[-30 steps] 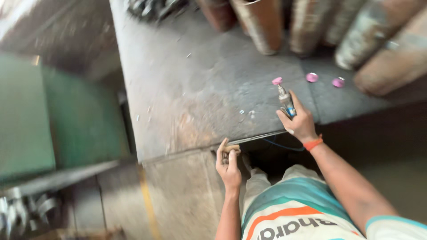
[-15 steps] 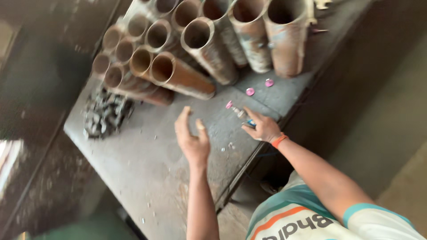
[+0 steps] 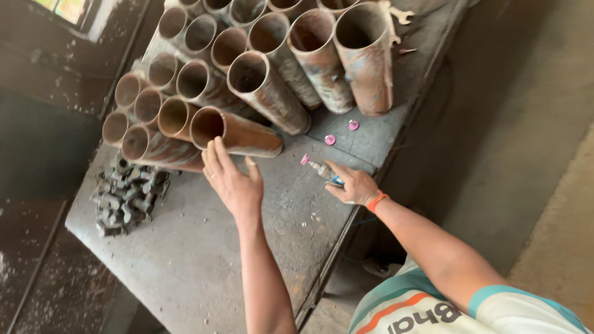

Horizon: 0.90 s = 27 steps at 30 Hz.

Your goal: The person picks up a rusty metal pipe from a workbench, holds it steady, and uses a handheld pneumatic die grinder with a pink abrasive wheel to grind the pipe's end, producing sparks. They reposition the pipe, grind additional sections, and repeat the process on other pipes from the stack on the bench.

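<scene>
- While reaching over the grey bench point(image 3: 185, 260), left hand point(image 3: 232, 179) spread flat, fingers apart and clamped on nothing, fingertips almost at the mouth of the nearest rusty pipe point(image 3: 238, 131).
- Right hand point(image 3: 351, 184) closed around a small slim tool point(image 3: 322, 169), held like a pen, pink tip pointing away from the body and resting low over the bench top; orange band on that wrist.
- Held near its back end, probably to keep the pink tip free and easy to aim.
- Two small pink caps point(image 3: 341, 132) lying loose on the bench just beyond the tool, near the foot of the big pipes, apart from each other.
- Many short pipe pieces point(image 3: 272, 68) laid on their sides in rows, open ends toward the person, packed side by side so as not to roll; round, thick-walled, brown and orange with rust, some with bluish patches.
- Heap of dark metal fittings point(image 3: 127, 195) at the left edge of the bench, lumpy and rough, seemingly greasy, well apart from both hands.
- Bench top of dull metal, scratched and dusty, with a few pale crumbs near the front edge.
- Pale wrench point(image 3: 401, 13) at the far end behind the pipes, only partly seen.
</scene>
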Each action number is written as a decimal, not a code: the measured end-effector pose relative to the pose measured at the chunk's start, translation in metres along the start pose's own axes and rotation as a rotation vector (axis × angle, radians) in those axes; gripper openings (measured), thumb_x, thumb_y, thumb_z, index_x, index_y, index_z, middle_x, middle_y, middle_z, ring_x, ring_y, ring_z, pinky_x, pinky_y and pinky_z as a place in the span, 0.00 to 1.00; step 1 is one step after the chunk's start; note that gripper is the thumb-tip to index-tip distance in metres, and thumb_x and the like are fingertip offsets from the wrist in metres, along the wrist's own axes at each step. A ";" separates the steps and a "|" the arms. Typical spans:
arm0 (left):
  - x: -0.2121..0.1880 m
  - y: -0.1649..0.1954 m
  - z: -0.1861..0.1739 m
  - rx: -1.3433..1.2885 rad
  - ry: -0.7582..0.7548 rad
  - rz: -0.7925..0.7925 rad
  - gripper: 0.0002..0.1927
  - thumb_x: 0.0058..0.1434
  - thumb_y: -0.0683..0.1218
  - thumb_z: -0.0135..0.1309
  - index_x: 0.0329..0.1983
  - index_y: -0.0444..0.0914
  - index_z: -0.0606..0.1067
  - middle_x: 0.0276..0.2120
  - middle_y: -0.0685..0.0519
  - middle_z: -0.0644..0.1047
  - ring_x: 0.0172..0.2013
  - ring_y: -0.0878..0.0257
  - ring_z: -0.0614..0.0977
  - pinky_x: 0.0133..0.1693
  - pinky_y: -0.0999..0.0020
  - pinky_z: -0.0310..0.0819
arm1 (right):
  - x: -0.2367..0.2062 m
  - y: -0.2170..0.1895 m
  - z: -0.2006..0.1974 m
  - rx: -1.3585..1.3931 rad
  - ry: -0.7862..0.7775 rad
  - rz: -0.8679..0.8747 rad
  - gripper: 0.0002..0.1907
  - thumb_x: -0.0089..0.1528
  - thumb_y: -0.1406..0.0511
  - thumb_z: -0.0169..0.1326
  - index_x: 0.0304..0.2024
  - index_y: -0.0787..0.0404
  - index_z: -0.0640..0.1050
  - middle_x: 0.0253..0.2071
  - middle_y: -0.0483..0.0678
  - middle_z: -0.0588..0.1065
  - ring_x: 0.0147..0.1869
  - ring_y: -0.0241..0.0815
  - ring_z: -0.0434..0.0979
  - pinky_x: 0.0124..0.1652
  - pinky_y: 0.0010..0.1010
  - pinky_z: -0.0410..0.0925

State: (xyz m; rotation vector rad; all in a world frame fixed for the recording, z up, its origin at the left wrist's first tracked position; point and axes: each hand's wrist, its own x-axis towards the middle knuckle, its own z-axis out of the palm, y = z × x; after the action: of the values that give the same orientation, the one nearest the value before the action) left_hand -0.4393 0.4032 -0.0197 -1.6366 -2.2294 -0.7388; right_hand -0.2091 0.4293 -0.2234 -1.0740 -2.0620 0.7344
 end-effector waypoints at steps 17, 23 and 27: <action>-0.122 -0.111 -0.040 -0.103 0.175 -0.326 0.21 0.64 0.45 0.60 0.60 0.38 0.75 0.55 0.41 0.76 0.58 0.44 0.76 0.60 0.51 0.70 | 0.003 -0.006 0.013 0.037 0.015 -0.078 0.36 0.59 0.58 0.65 0.67 0.62 0.71 0.49 0.60 0.79 0.47 0.61 0.81 0.45 0.44 0.74; -0.104 -0.104 0.016 0.091 -0.521 -0.510 0.56 0.51 0.63 0.71 0.72 0.37 0.54 0.56 0.33 0.71 0.54 0.38 0.74 0.53 0.45 0.70 | 0.002 -0.006 0.016 0.017 0.017 -0.106 0.37 0.60 0.59 0.65 0.68 0.65 0.70 0.55 0.62 0.78 0.53 0.60 0.80 0.49 0.42 0.74; -0.100 -0.089 0.040 0.240 -0.537 -0.587 0.63 0.41 0.60 0.74 0.74 0.41 0.52 0.56 0.39 0.72 0.55 0.41 0.76 0.52 0.43 0.71 | 0.002 -0.003 0.019 0.008 0.009 -0.110 0.37 0.61 0.59 0.64 0.69 0.66 0.69 0.57 0.62 0.77 0.55 0.61 0.80 0.51 0.43 0.73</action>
State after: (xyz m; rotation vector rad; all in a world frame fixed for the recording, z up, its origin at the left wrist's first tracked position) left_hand -0.4886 0.3249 -0.1245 -1.1548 -3.0925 -0.1186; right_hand -0.2262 0.4260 -0.2319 -0.9497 -2.0902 0.6815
